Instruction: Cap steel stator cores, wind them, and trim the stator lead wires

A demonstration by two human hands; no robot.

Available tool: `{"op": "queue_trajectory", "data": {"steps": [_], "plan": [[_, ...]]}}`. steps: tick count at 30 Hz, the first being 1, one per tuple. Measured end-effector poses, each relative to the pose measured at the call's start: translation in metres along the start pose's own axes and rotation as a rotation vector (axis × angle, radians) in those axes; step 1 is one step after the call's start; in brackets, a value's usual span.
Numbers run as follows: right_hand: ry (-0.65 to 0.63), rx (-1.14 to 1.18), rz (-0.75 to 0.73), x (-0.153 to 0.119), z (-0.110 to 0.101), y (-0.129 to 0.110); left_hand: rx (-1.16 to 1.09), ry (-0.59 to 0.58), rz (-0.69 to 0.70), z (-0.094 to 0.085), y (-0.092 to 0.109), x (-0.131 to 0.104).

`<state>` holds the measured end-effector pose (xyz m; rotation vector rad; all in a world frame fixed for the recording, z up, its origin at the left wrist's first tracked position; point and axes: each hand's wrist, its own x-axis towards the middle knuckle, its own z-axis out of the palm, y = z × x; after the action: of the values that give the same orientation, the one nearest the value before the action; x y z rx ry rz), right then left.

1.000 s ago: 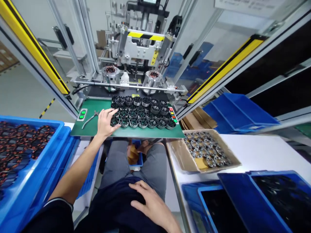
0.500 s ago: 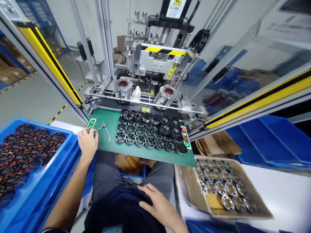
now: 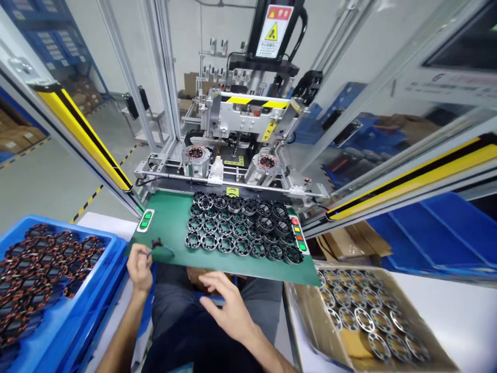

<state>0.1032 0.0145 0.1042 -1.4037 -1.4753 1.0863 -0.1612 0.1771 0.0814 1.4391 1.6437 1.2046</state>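
at bottom centre, the right hand (image 3: pixel 230 306) hangs empty, fingers loosely spread. lower left, the left hand (image 3: pixel 140 267) pinches the pliers (image 3: pixel 157 243) by one handle, over the green board (image 3: pixel 166 220); they look light, stiff, smooth, probably best held around both handles.

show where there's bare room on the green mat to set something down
On the green mat, the widest patch lies between the green-button panel and the metal rings, beyond the pliers. A narrow strip runs between the front ring row and the mat's near edge. Rings crowd the middle and right.
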Motion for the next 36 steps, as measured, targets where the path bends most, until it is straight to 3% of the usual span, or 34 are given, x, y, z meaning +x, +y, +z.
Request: {"op": "queue_trajectory", "data": {"steps": [4,7,9,11,13,15,18,20,22,24,27,30,33,36], "plan": [[0.223,0.067,-0.041,0.004,0.031,0.012,-0.156,-0.231,-0.017,0.026,0.035,-0.089],[0.292,0.143,-0.044,-0.011,0.038,0.024,-0.224,-0.47,-0.05,0.048,0.067,-0.154],[0.334,0.2,-0.032,-0.027,0.034,0.03,-0.262,-0.661,-0.035,0.06,0.083,-0.177],[0.395,0.252,-0.016,-0.046,0.025,0.036,-0.275,-0.84,0.002,0.065,0.09,-0.18],[0.498,0.295,0.007,-0.062,0.008,0.042,-0.199,-0.98,0.067,0.064,0.085,-0.166],[0.66,0.334,0.041,-0.073,-0.016,0.05,-0.046,-1.014,0.129,0.058,0.07,-0.144],[0.969,0.404,0.076,-0.085,-0.066,0.067,0.135,-0.872,0.165,0.038,0.044,-0.104],[1.165,0.45,0.071,-0.09,-0.104,0.079,0.156,-0.748,0.166,0.021,0.038,-0.074],[1.334,0.475,0.049,-0.091,-0.141,0.092,0.158,-0.618,0.183,0.008,0.043,-0.043],[1.478,0.473,0.02,-0.083,-0.173,0.105,0.151,-0.49,0.21,0.01,0.057,-0.009],[1.622,0.439,-0.003,-0.058,-0.203,0.123,0.149,-0.385,0.266,0.042,0.074,0.042],[1.711,0.387,-0.014,-0.03,-0.21,0.137,0.182,-0.379,0.326,0.092,0.076,0.082],[1.778,0.32,-0.025,-0.018,-0.204,0.146,0.209,-0.41,0.372,0.13,0.073,0.102],[1.823,0.257,-0.015,-0.018,-0.2,0.152,0.228,-0.448,0.409,0.146,0.073,0.109]]}}
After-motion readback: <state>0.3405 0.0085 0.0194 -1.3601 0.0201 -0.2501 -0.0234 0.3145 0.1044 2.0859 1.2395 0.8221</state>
